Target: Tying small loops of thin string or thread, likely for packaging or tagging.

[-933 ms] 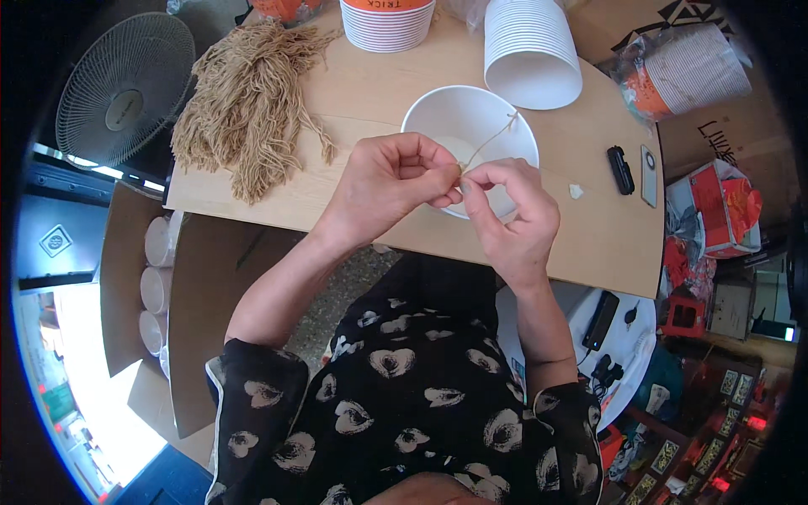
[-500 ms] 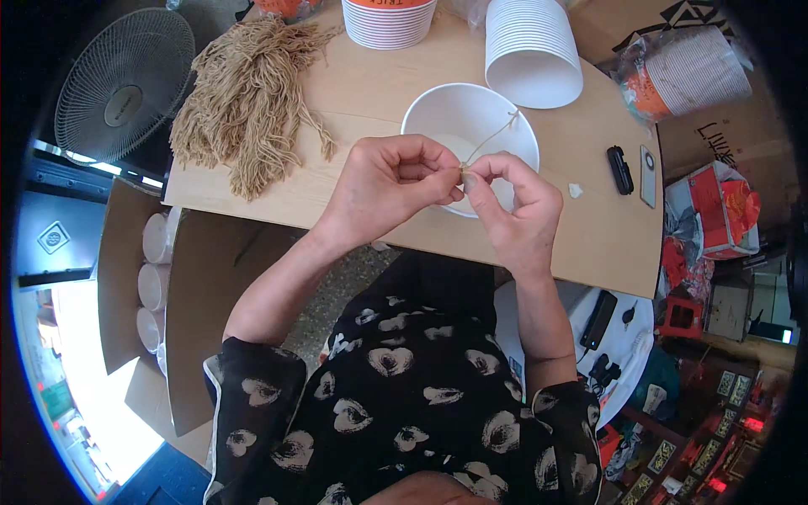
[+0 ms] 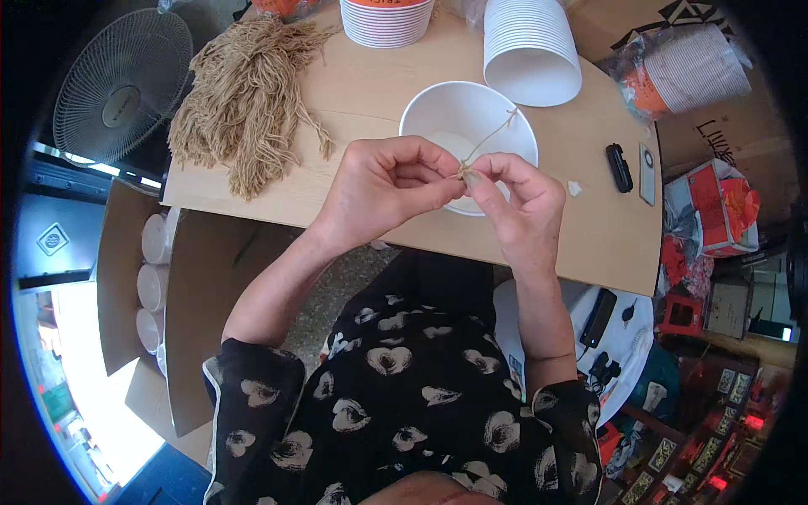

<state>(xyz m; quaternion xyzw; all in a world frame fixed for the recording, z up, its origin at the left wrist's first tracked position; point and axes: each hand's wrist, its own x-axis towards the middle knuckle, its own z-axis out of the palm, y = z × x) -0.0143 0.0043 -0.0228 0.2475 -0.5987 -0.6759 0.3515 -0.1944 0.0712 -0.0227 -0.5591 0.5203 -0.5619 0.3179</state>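
Observation:
Between my two hands is a thin tan string [image 3: 491, 140], pinched at a small knot or loop. My left hand [image 3: 391, 181] has thumb and forefinger closed on it. Opposite, nearly touching, my right hand [image 3: 522, 206] grips the same spot between thumb and fingertips. One end of the string runs up and right to the far rim of a white paper tub [image 3: 429, 109]. Both hands hover over the tub's near side and hide part of it. A big bundle of tan strings [image 3: 244, 101] lies to the left on the table.
Stacked white tubs [image 3: 530, 59] lie on their side behind, near another upright stack [image 3: 385, 25]. A black case [image 3: 619, 168] and a grey phone-like slab [image 3: 646, 172] lie at the table's right. An open cardboard box [image 3: 202, 320] with clear cups and a fan [image 3: 122, 93] stand left.
My fingers have shifted slightly at the knot, and a little more of the string shows between them. Both hands stay over the tub.

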